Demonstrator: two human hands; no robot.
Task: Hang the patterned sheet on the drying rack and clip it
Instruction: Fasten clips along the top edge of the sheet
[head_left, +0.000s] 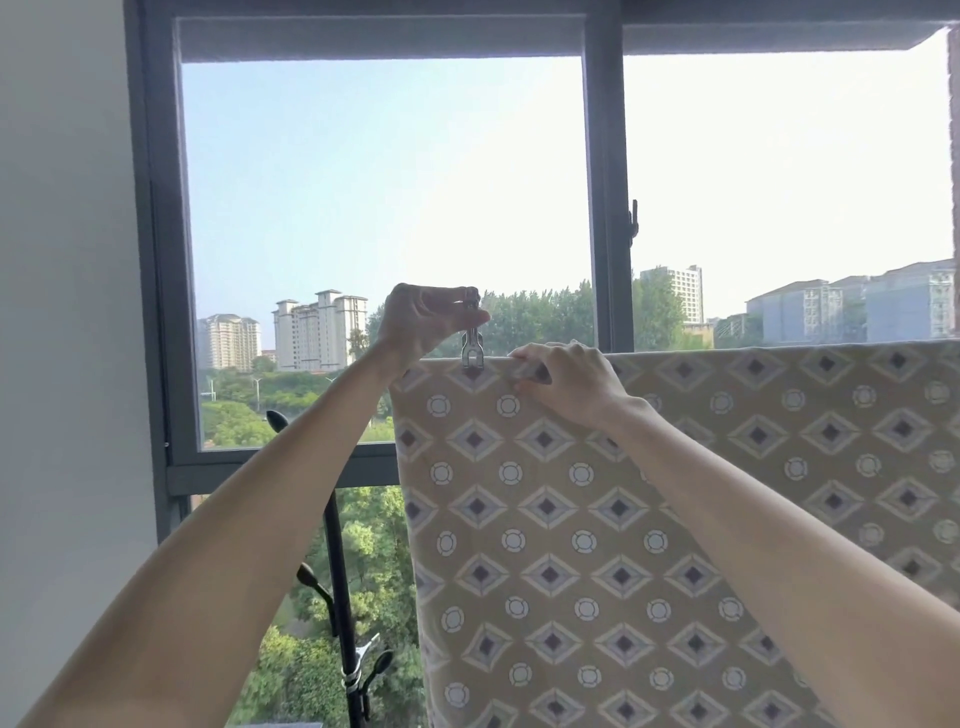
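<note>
A beige patterned sheet (649, 519) with diamonds and circles hangs over the top bar of the drying rack, which the cloth hides, and fills the right half of the view. A metal clip (471, 349) stands on the sheet's top edge near its left corner, its jaws over the fold. My left hand (426, 322) pinches the clip's upper end between thumb and fingers. My right hand (569, 382) grips the sheet's top edge just to the right of the clip, fingers curled over the fold.
A black pole stand (340, 561) with hooks rises left of the sheet, and a spare metal clip (361, 660) hangs on it low down. Behind is a large dark-framed window (605, 208) with its handle (632, 221). A white wall (62, 312) bounds the left.
</note>
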